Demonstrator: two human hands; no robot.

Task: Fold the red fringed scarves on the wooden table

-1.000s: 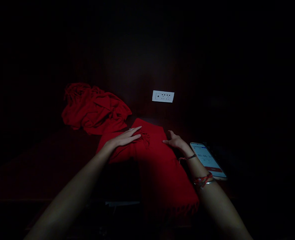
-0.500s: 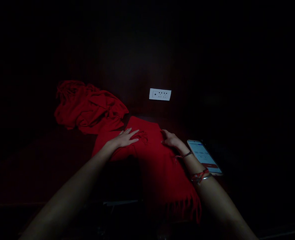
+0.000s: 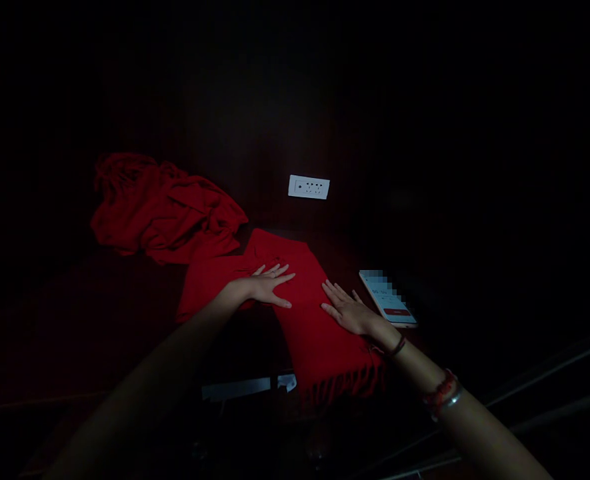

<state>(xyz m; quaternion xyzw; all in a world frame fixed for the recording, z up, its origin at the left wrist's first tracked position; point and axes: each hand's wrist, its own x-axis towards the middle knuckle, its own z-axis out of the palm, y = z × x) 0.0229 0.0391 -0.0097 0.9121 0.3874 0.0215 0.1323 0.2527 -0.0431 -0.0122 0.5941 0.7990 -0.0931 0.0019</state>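
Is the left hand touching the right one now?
Apart. The head view shows a strip of red fringed cloth between the spread fingers of the left hand and those of the right hand.

Indoor room, dimly lit: a socket [image 3: 309, 187] is set in the dark wall [image 3: 265, 120] behind a table [image 3: 99, 320]. The cloth [image 3: 312, 333] and phone [image 3: 389, 301] on the table are everyday belongings and suit a home, but darkness hides most of the surroundings, so the kind of room, domestic or office, cannot be told with certainty.
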